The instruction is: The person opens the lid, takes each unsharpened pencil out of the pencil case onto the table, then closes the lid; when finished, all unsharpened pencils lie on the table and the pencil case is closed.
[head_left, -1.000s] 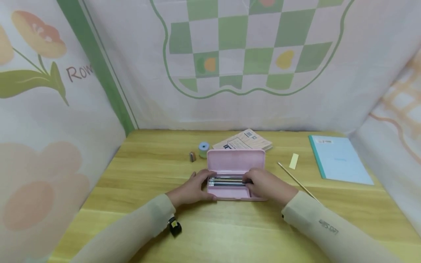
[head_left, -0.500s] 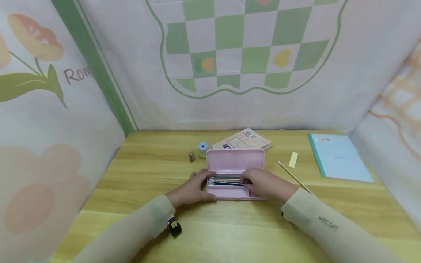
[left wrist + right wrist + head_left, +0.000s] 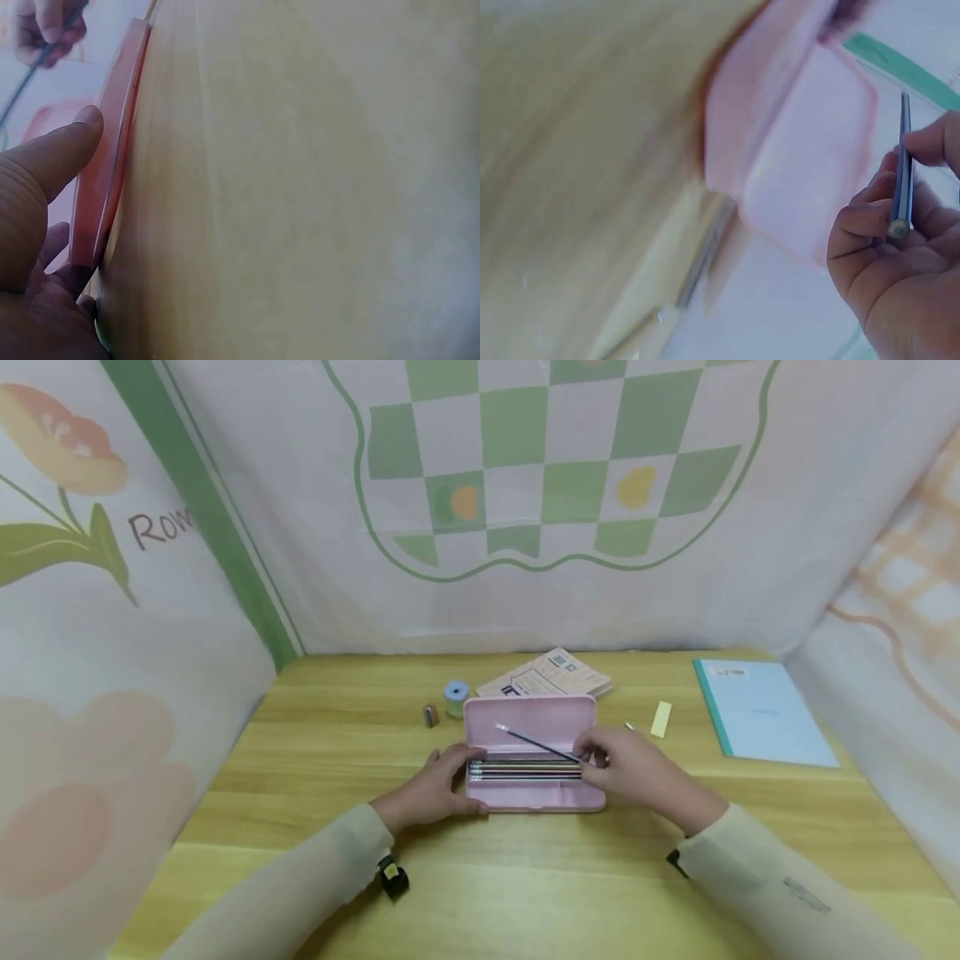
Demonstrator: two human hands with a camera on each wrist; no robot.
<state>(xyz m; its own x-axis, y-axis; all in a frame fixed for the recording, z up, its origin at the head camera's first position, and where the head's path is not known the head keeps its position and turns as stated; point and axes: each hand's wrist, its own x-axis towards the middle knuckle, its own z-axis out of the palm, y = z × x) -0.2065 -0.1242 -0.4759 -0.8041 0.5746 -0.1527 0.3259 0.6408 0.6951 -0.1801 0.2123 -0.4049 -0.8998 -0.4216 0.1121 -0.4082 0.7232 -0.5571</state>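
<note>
- At the left end of the pink case, which lies open mid-table, we see the left hand, its thumb and fingers spread across the case's width and gripping it
- Just beyond that hand we find a small sharpener, and beside it a blue-topped cylinder
- Inside the case we see a row of pencils lying lengthwise, eraser ends leftward
- Behind the raised lid we make out a tan booklet, partly hidden
- Above the case we see a dark pencil slanting, its eraser end up and leftward
- At its other end we see the right hand, fingers nearly closed, pinching that pencil
- Farther right, on the table, we spot a yellow strip, then a pale blue notebook
</note>
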